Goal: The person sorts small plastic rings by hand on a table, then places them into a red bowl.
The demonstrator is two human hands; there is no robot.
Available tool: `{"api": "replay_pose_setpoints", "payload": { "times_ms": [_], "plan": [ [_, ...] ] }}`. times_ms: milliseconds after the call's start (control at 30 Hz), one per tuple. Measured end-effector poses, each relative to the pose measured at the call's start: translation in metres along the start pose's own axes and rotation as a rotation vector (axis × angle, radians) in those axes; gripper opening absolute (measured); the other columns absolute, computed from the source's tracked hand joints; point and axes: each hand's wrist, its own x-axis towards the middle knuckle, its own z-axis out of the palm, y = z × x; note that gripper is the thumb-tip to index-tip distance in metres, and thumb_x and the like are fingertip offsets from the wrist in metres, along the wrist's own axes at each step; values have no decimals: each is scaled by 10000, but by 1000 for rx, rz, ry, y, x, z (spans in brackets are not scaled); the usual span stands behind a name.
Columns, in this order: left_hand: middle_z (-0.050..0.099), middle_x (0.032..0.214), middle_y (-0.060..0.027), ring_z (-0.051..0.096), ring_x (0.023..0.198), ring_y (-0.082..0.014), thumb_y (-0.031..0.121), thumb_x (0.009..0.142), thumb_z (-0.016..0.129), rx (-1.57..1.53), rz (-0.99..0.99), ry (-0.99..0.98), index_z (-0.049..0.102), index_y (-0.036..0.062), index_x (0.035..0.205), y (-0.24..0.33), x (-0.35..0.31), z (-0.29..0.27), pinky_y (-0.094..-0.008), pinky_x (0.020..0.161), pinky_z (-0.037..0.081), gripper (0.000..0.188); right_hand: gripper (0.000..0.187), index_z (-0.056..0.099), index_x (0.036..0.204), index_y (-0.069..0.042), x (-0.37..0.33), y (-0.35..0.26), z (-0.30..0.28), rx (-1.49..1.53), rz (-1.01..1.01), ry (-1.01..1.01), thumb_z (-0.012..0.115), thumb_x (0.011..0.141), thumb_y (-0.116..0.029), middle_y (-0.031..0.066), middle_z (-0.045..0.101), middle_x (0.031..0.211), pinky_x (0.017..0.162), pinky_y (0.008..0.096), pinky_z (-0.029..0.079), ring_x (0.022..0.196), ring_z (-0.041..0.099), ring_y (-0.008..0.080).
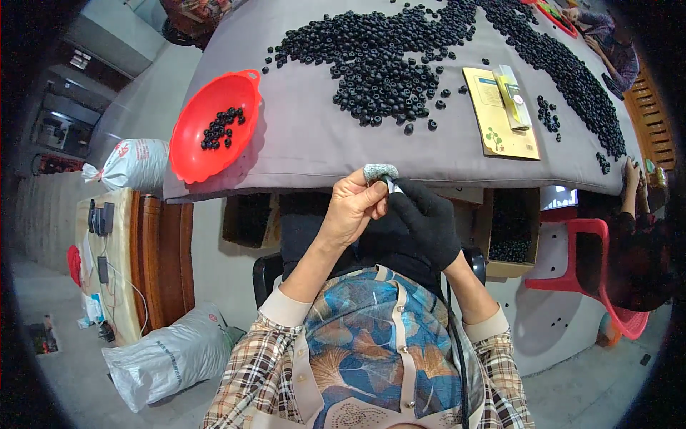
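Note:
At the table's front edge my two hands meet. My left hand (351, 207) is bare except for a grey knitted sleeve on one finger, and it pinches a small black round piece (386, 178), mostly hidden by the fingers. My right hand (429, 222) wears a black glove; its fingers are closed close against the piece, with a thin pale sliver showing at their tips. What that sliver belongs to is hidden. Beyond my hands lies a big spread of small black round pieces with holes (386, 86). To the left, a red plastic basket (187, 146) holds several such pieces.
A yellow booklet (493, 118) with a clear-and-yellow packet (513, 100) lies on the grey tablecloth (300, 150). Below the table stands a cardboard box of black pieces (511, 250). White sacks (171, 357) and a wooden cabinet (161, 250) are left; a red chair (572, 279) and other people are right.

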Motion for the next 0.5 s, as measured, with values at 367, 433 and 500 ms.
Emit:
{"api": "replay_pose_setpoints", "payload": {
  "times_ms": [367, 433, 500],
  "plan": [
    [574, 653, -4, 513, 531, -48, 103, 858, 566, 24, -10, 17, 614, 20, 974, 2, -2, 2, -152, 456, 391, 151, 238, 594, 1049, -15, 2, 5, 0, -285, -357, 21, 572, 844, -134, 108, 644, 857, 692, 272, 478, 785, 591, 111],
    [574, 655, -4, 512, 533, -47, 102, 860, 563, 36, 4, 21, 616, 19, 977, 3, -3, 2, -153, 458, 389, 154, 245, 586, 1058, -18, 1, -4, -1, -5, 19, -25, 572, 842, -132, 111, 640, 868, 698, 272, 478, 788, 594, 119],
    [574, 660, -4, 502, 530, -45, 101, 860, 562, 60, 5, 13, 620, 17, 975, 4, -4, 3, -155, 460, 379, 154, 245, 583, 1060, -20, 1, -4, -1, -12, 35, -34, 573, 840, -129, 109, 639, 877, 700, 273, 478, 792, 594, 121]
  ]
}}
